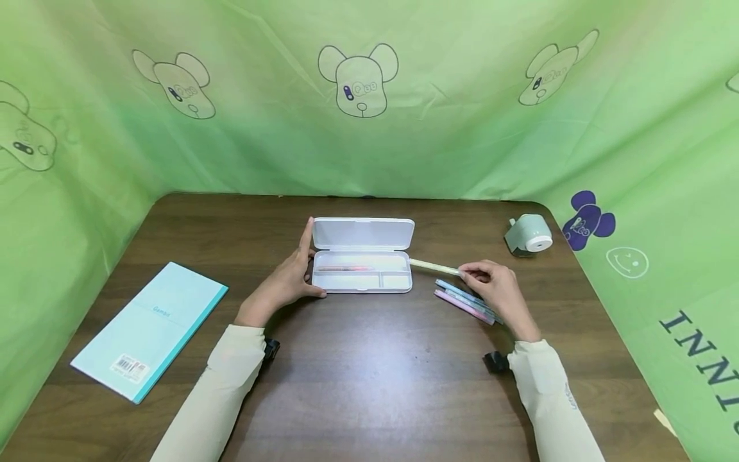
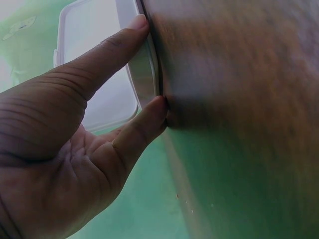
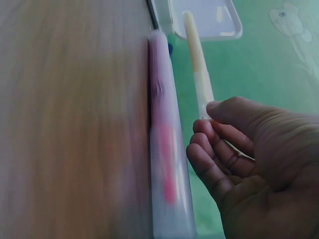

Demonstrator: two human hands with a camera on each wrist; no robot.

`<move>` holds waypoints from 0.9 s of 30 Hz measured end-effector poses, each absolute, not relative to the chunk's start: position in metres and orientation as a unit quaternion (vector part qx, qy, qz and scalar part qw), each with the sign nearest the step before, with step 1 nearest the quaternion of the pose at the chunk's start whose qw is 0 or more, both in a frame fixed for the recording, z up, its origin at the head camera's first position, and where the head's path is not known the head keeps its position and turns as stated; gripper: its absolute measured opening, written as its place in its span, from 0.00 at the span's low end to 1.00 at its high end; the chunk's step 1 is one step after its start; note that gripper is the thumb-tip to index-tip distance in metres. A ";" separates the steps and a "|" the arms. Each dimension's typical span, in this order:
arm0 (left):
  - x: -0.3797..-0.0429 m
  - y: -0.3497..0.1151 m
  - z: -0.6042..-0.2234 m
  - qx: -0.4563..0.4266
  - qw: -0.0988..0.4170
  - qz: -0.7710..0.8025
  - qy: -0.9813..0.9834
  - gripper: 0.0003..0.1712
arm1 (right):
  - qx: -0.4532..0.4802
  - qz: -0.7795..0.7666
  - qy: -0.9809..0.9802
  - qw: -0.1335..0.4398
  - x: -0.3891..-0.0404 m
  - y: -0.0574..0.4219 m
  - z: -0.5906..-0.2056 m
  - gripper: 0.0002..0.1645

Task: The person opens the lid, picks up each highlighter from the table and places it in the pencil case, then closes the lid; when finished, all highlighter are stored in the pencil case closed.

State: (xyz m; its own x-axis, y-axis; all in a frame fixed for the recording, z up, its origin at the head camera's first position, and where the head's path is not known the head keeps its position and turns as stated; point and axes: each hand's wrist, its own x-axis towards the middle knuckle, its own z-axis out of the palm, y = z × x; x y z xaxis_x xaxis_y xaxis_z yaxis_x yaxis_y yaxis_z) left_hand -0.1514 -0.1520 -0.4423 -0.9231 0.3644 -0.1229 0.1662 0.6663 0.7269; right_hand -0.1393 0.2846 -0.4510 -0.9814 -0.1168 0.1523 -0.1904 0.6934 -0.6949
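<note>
A white pencil case (image 1: 362,260) lies open at the middle of the brown table (image 1: 369,385), with a pink pen inside its long compartment. My left hand (image 1: 288,279) rests against the case's left end, thumb and straight fingers (image 2: 124,42) touching its edge (image 2: 144,69). My right hand (image 1: 491,285) pinches the end of a pale yellow pen (image 1: 434,266) between thumb and fingertips (image 3: 209,119); the pen (image 3: 198,64) points toward the case. Blue and pink pens (image 1: 464,301) lie on the table beside that hand; a pink pen (image 3: 167,159) shows close in the right wrist view.
A light blue notebook (image 1: 151,327) lies at the front left of the table. A pale green pencil sharpener (image 1: 530,234) stands at the back right corner. Green cloth with bear prints (image 1: 358,80) walls the table on three sides.
</note>
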 end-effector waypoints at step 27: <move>-0.151 -0.152 -0.442 0.139 0.132 0.395 0.898 0.88 | 0.149 0.410 -0.900 0.007 -0.174 0.174 -0.452 0.08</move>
